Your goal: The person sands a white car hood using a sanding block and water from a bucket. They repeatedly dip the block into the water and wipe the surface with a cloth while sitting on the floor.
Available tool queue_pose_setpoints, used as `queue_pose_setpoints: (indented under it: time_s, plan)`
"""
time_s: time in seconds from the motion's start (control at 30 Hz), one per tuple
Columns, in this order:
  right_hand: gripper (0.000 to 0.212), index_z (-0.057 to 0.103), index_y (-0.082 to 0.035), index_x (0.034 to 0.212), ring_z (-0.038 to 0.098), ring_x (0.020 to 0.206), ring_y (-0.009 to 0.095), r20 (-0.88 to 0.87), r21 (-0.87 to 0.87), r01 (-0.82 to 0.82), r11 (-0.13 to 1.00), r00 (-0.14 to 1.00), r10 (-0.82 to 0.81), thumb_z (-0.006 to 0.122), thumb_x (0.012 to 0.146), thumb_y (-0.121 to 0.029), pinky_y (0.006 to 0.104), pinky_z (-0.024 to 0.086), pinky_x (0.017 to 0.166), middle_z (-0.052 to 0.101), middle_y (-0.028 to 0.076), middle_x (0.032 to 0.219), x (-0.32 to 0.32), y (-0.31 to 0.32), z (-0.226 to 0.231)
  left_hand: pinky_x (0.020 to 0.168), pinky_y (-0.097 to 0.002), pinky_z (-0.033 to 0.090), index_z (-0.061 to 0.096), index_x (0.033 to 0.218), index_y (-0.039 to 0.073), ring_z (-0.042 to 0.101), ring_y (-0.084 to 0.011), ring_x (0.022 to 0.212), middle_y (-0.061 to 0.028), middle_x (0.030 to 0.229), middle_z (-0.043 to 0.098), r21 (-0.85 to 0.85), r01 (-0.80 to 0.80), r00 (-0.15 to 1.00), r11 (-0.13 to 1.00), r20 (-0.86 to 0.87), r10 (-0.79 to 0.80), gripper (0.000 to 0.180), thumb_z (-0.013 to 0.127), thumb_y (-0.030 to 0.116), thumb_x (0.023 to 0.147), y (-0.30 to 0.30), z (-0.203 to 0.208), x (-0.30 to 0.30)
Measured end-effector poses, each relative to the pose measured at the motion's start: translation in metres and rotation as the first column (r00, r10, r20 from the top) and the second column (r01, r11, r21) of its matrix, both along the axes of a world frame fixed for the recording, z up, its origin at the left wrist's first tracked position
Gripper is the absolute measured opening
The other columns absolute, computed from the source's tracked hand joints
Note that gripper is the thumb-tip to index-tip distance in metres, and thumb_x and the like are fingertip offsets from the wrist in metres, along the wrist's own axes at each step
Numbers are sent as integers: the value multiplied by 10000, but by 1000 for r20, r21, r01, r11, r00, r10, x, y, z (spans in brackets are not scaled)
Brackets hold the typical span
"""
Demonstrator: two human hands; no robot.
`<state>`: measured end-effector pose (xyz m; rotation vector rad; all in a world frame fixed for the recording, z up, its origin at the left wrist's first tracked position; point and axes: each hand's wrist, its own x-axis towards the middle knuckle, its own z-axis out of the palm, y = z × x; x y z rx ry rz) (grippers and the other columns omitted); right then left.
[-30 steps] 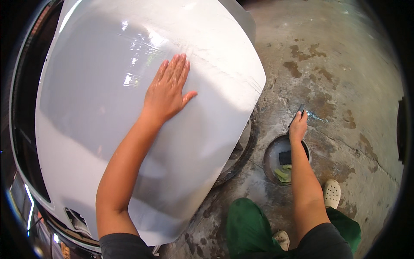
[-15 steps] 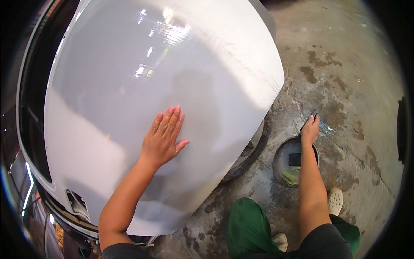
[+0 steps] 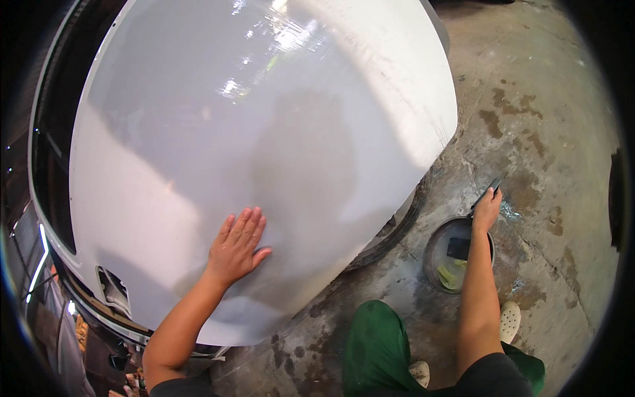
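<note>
My left hand (image 3: 237, 246) lies flat, fingers stretched, on a car body panel (image 3: 218, 142). The panel is white with a wide, shiny grey patch, and the palm rests near its lower middle. Off to the right, my right hand (image 3: 488, 210) grips a thin, dark, flat block (image 3: 486, 192); its exact kind is unclear. That hand is just above the far rim of a round, dark bucket (image 3: 430, 266). Inside the bucket are cloudy water, a black rectangular block (image 3: 458, 248) and a yellow-green cloth (image 3: 451, 273). My right forearm covers part of the bucket.
Wet concrete floor (image 3: 555, 145) with dark stains spreads to the right. Part of a tyre (image 3: 390, 248) shows under the panel's edge. A small opening (image 3: 114, 290) sits at the panel's lower left. My green-trousered knee (image 3: 376, 344) and pale clogs (image 3: 509, 321) are near the bucket.
My left hand has slid down the panel toward me and slightly left. The right hand stays beside the bucket, still holding the dark block. The whole view has shifted a little.
</note>
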<state>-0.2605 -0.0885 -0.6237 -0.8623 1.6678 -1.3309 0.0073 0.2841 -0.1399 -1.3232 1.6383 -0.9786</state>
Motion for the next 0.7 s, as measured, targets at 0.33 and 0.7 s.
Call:
queue_pose_setpoints:
  time_s: [0.33, 0.7]
  plan:
    - [533, 538, -9, 1455, 635, 1192, 467, 1, 54, -7, 999, 1000, 7, 492, 1077, -381, 471, 477, 1010, 668, 289, 1298, -3, 6, 20, 1288, -482, 204, 367, 1612, 35, 260, -293, 1590, -138, 1698, 325, -209, 152, 976, 966, -124, -180, 825, 581, 538, 995, -185, 41, -53]
    - [568, 512, -10, 1483, 614, 1234, 475, -13, 64, 6, 998, 1000, -6, 479, 1076, -404, 482, 467, 1027, 642, 293, 1354, -6, 1, 15, 1314, -414, 163, 324, 1634, 70, 226, -237, 1595, -103, 1711, 293, -274, 309, 951, 911, 73, -301, 774, 424, 589, 1068, -326, 131, -68]
